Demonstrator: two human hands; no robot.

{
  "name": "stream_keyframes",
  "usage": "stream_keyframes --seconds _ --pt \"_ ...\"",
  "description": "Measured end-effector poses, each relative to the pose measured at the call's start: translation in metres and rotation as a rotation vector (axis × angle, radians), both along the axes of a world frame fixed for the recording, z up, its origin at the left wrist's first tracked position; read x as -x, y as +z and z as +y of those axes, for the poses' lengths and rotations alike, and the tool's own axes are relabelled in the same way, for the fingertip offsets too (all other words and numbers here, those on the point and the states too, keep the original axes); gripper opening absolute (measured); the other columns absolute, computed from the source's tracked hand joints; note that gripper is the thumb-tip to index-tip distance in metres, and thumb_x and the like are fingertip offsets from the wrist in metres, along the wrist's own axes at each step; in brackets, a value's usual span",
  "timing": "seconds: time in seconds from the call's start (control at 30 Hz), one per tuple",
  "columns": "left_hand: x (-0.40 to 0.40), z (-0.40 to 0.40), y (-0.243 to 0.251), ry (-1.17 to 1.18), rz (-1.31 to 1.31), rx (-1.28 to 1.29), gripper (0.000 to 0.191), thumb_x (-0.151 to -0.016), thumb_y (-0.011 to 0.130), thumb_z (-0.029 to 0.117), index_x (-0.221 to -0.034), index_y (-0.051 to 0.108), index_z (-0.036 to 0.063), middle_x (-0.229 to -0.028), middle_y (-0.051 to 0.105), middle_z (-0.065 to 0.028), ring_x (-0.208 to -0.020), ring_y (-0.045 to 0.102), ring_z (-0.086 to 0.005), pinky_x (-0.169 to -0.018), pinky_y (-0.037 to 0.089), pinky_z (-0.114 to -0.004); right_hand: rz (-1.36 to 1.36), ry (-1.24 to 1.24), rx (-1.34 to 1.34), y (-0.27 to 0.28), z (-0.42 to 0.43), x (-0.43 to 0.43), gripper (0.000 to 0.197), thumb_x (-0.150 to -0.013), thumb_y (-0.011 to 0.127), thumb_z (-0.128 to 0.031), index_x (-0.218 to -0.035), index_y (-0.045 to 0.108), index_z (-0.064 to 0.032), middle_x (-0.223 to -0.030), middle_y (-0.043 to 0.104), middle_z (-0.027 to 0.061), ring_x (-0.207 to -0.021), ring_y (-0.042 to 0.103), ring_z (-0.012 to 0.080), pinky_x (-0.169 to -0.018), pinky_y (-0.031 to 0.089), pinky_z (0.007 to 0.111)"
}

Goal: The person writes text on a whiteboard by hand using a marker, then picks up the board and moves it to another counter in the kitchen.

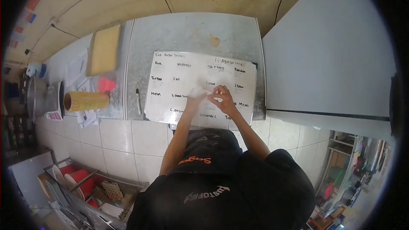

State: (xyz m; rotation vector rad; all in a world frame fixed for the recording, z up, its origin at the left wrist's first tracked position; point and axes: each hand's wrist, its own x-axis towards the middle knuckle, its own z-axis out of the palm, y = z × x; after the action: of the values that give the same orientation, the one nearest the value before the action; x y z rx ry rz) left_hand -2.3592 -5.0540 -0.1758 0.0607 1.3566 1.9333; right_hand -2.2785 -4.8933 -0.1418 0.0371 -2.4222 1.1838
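Observation:
A whiteboard with handwritten words in black marker and several small stuck-on labels lies flat before me. My left hand is over its middle, holding a small whitish item too blurred to name exactly; it looks like a roll of labels. From the right, my right hand meets it, thumb and index finger pinching at the item's right edge. The other fingers of that hand are bent and raised. A marker pen rests on the grey worktop, left of the board.
On the left stand a yellow cardboard-like roll, a red object, papers and a yellow flat tray. A large grey cabinet borders the right side. A metal rack is behind me at left.

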Motion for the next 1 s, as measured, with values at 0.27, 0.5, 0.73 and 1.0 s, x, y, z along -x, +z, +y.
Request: stream_keyframes --seconds 0.27,0.5,0.73,1.0 --pt "-0.001 -0.025 -0.009 0.033 0.341 0.173 0.040 -0.079 0.069 0.002 -0.117 0.056 -0.0014 -0.105 0.062 -0.0057 -0.098 0.058 -0.0135 -0.088 0.046 -0.029 -0.170 -0.332 0.325 -0.085 0.032 0.030 0.016 -0.074 0.076 -0.012 -0.088 0.068 -0.0083 -0.091 0.063 0.0048 -0.075 0.057 0.0180 -0.065 0.046 0.030" --pt "-0.009 -0.046 0.014 -0.058 0.404 0.237 0.043 -0.083 0.065 0.002 -0.124 0.054 0.0000 -0.112 0.062 -0.0065 -0.103 0.057 -0.0146 -0.092 0.045 -0.028 -0.067 -0.230 -0.244 -0.112 0.046 0.102 0.024 -0.074 0.076 -0.020 -0.089 0.064 -0.0062 -0.069 0.058 0.0073 -0.062 0.056 0.0219 -0.063 0.048 0.035" --pt "-0.013 -0.065 0.009 0.015 0.160 0.229 0.040 -0.083 0.066 0.004 -0.122 0.056 0.0015 -0.111 0.063 -0.0051 -0.102 0.057 -0.0137 -0.091 0.045 -0.028 -0.352 -0.238 -0.150 -0.107 0.051 0.116 0.028 -0.069 0.079 -0.023 -0.077 0.057 -0.0089 -0.059 0.052 0.0045 -0.055 0.053 0.0187 -0.054 0.044 0.034" --pt "-0.011 -0.053 -0.001 -0.006 0.204 0.216 0.039 -0.084 0.066 0.006 -0.122 0.056 0.0006 -0.115 0.064 -0.0075 -0.107 0.058 -0.0153 -0.093 0.045 -0.028 -0.369 -0.169 -0.134 -0.108 0.055 0.121 0.026 -0.068 0.077 -0.023 -0.078 0.056 -0.0105 -0.061 0.052 0.0044 -0.055 0.053 0.0192 -0.054 0.043 0.034"
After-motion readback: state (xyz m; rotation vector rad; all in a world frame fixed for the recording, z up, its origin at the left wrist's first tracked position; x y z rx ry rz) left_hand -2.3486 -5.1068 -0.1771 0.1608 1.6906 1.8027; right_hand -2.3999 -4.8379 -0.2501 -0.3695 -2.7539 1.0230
